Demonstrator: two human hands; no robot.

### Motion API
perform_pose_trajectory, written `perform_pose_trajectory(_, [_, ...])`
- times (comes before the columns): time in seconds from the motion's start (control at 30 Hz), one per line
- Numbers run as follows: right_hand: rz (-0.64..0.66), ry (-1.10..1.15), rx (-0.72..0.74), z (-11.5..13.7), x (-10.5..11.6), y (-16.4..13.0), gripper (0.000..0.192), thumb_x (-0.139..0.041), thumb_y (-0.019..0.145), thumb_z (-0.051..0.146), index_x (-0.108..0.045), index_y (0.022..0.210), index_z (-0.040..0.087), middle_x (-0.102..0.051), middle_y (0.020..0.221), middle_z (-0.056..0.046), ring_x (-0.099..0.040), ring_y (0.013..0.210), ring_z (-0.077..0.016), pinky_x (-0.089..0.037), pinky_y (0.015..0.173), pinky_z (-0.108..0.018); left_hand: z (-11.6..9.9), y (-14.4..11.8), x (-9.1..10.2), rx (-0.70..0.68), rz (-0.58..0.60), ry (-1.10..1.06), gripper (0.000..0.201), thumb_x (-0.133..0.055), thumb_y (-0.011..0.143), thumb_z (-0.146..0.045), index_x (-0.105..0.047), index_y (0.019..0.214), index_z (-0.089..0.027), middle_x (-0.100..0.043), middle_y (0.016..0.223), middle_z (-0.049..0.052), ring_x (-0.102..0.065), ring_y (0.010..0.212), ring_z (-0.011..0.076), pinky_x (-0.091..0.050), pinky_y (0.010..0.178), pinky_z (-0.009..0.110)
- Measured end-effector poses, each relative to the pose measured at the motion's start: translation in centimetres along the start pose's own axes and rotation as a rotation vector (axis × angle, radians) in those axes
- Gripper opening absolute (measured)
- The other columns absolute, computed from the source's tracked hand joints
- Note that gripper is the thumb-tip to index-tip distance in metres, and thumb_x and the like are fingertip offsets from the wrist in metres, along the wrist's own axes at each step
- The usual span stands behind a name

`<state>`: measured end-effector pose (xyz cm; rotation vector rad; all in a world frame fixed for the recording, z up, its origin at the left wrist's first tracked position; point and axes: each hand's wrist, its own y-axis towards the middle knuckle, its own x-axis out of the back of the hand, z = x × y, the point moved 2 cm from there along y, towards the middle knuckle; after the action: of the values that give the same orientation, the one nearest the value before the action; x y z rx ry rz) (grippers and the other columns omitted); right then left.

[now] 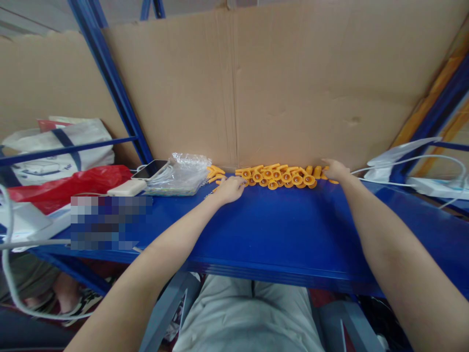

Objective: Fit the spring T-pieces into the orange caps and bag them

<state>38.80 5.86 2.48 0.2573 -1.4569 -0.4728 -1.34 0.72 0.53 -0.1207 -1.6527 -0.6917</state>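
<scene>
Several small orange pieces with flared, cup-like round ends (273, 185) lie packed in a low row on the blue tabletop, against the cardboard. At the row's left end, my left hand (232, 189) touches the pieces, its fingers slightly bent and partly hidden. My right hand (336, 171) is at the opposite end, a finger stretched toward the cardboard and the others beside the last orange pieces. Behind my left wrist lie more orange pieces (215, 172) with thin metal chains (209, 194). I see nothing lifted in either hand.
Left of the pieces are a clear plastic bag (179, 176), a phone (151, 169), a white block (127, 188) and a red bag (91, 183). A cardboard sheet (286, 88) closes the back of the blue table (278, 230). White cables (414, 159) lie at right.
</scene>
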Motion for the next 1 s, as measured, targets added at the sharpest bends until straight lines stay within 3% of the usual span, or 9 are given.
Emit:
perform_pose_trajectory(0.13, [0.081, 0.041, -0.050, 2.6, -0.1, 1.0, 0.056, -0.052, 0.090, 0.019, -0.060, 0.145, 0.025, -0.061, 0.144, -0.015, -0.061, 0.125, -0.0329, -0.050, 0.099, -0.053, 0.7, -0.3, 1.8, 0.089, -0.011, 0.085, 0.040, -0.043, 0.093, -0.015, -0.074, 0.118, -0.021, -0.074, 0.125, 0.010, -0.067, 0.119, 0.0290, -0.048, 0.107, 0.048])
perform_pose_trajectory(0.27, [0.139, -0.007, -0.072, 3.7, -0.5, 1.5, 0.052, -0.049, 0.090, 0.017, -0.065, 0.139, 0.027, -0.063, 0.142, -0.012, -0.059, 0.128, -0.0328, -0.043, 0.107, -0.054, 2.3, -0.6, 2.3, 0.200, 0.102, 0.174, 0.043, -0.047, 0.090, -0.016, -0.071, 0.125, -0.022, -0.072, 0.128, 0.009, -0.065, 0.123, 0.0262, -0.050, 0.105, 0.037])
perform_pose_trajectory(0.4, [0.206, -0.050, -0.089, 3.8, -1.1, 1.3, 0.051, -0.053, 0.088, 0.020, -0.066, 0.137, 0.029, -0.066, 0.137, -0.010, -0.060, 0.126, -0.0324, -0.045, 0.105, -0.051, 3.4, -0.7, 1.7, 0.164, 0.267, 0.228, 0.048, -0.048, 0.086, -0.013, -0.070, 0.128, -0.023, -0.067, 0.135, 0.007, -0.058, 0.131, 0.0221, -0.045, 0.111, 0.030])
perform_pose_trajectory(0.5, [0.192, -0.067, -0.096, 4.0, -1.3, 0.9, 0.047, -0.054, 0.088, 0.023, -0.066, 0.133, 0.027, -0.068, 0.133, -0.013, -0.061, 0.123, -0.0328, -0.044, 0.102, -0.051, 3.5, -0.7, 1.4, 0.137, 0.293, 0.253, 0.050, -0.045, 0.087, -0.012, -0.067, 0.131, -0.022, -0.064, 0.140, 0.007, -0.054, 0.135, 0.0206, -0.040, 0.115, 0.029])
perform_pose_trajectory(0.67, [0.127, -0.051, -0.126, 3.9, -1.4, 0.6, 0.032, -0.057, 0.087, 0.026, -0.069, 0.117, 0.022, -0.072, 0.114, -0.014, -0.065, 0.111, -0.0325, -0.044, 0.097, -0.052, 3.3, -0.8, 1.3, 0.181, 0.335, 0.287, 0.052, -0.042, 0.090, -0.011, -0.060, 0.139, -0.016, -0.057, 0.145, 0.013, -0.050, 0.140, 0.0227, -0.039, 0.117, 0.031])
perform_pose_trajectory(0.8, [0.085, -0.019, -0.121, 3.8, -1.6, 0.3, 0.026, -0.058, 0.087, 0.029, -0.067, 0.110, 0.021, -0.071, 0.115, -0.015, -0.062, 0.113, -0.0338, -0.040, 0.100, -0.053, 3.6, -0.7, 1.1, 0.187, 0.369, 0.277, 0.057, -0.044, 0.089, -0.013, -0.054, 0.145, -0.014, -0.053, 0.148, 0.015, -0.044, 0.145, 0.0234, -0.035, 0.119, 0.032])
perform_pose_trajectory(1.0, [-0.201, 0.053, -0.085, 3.6, -1.0, -1.1, 0.035, -0.042, 0.095, 0.029, -0.062, 0.116, 0.011, -0.067, 0.120, -0.024, -0.058, 0.118, -0.0364, -0.038, 0.102, -0.053, 3.8, -0.6, 0.8, 0.178, 0.371, 0.254, 0.060, -0.043, 0.089, -0.015, -0.053, 0.148, -0.019, -0.051, 0.151, 0.014, -0.044, 0.144, 0.0243, -0.035, 0.120, 0.035])
